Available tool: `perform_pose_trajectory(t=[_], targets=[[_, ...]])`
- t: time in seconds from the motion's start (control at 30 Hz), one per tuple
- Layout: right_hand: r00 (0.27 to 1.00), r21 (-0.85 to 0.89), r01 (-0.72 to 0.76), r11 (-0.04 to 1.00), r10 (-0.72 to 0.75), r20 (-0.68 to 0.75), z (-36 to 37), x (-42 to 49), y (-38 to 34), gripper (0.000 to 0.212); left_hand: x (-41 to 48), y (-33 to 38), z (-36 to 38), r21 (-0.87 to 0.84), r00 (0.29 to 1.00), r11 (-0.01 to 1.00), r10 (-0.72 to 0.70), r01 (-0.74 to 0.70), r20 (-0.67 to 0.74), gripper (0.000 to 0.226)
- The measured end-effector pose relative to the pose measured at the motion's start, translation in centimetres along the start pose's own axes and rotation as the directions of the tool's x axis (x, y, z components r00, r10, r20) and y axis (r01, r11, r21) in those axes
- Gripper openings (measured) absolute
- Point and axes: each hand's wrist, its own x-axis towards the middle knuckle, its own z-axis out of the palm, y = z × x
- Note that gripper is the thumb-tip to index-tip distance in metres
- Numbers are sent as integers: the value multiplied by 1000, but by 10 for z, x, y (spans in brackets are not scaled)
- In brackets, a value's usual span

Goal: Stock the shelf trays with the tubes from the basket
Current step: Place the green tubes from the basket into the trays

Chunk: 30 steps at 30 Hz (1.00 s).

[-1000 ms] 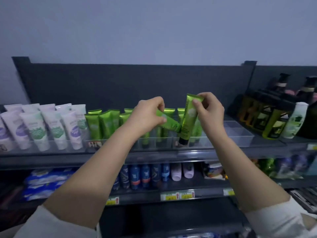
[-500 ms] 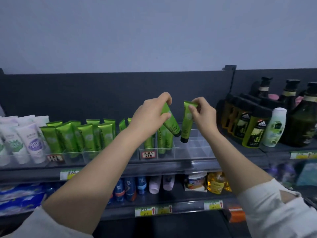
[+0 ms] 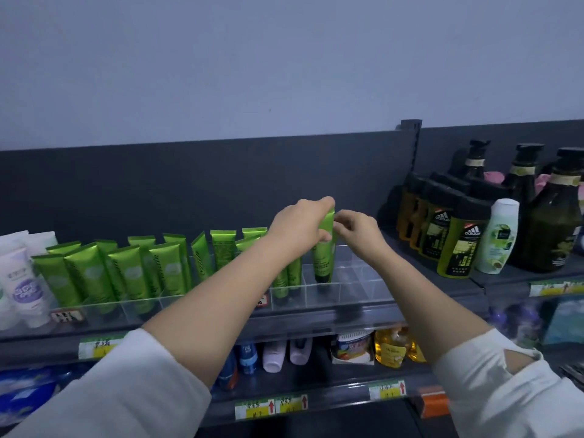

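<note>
A green tube (image 3: 323, 259) stands cap down in a compartment of the clear divided shelf tray (image 3: 354, 294). My left hand (image 3: 300, 226) grips its upper part, thumb across the front. My right hand (image 3: 358, 230) meets it from the right and pinches the tube's crimped top edge with curled fingertips. I cannot tell whether a second tube is hidden behind this one. Several more green tubes (image 3: 126, 273) fill the tray's compartments to the left, some hidden by my left forearm. The basket is out of view.
White tubes (image 3: 22, 286) stand at the far left of the same shelf. Dark shampoo bottles (image 3: 458, 245) and a white bottle (image 3: 499, 235) crowd the shelf to the right. The tray's right compartments (image 3: 363, 273) hold nothing. Lower shelves carry small bottles (image 3: 271, 355) and price tags.
Both hands have come down and together. The two tubes held apart in the air are now at the tray, with one tube standing in a compartment. The view shifted slightly right.
</note>
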Motion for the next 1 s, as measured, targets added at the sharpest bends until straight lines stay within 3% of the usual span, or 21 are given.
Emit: perform_pose_trajectory(t=[0.3, 0.53, 0.77, 1.0], targets=[[1000, -39, -4, 999, 5, 21, -3, -4, 2, 15, 18, -12, 32, 240, 998, 970, 22, -37, 63, 27], [986, -208, 130, 970, -148, -77, -17, 0, -45, 20, 5, -24, -22, 317, 983, 946, 121, -71, -140, 33], [896, -310, 407, 859, -442, -49, 22, -6, -164, 28, -75, -112, -101, 382, 956, 918, 7, 110, -293, 32], [746, -281, 650, 706, -663, 61, 124, -36, -291, 31, -197, -225, -139, 428, 930, 851, -168, 304, -327, 25]])
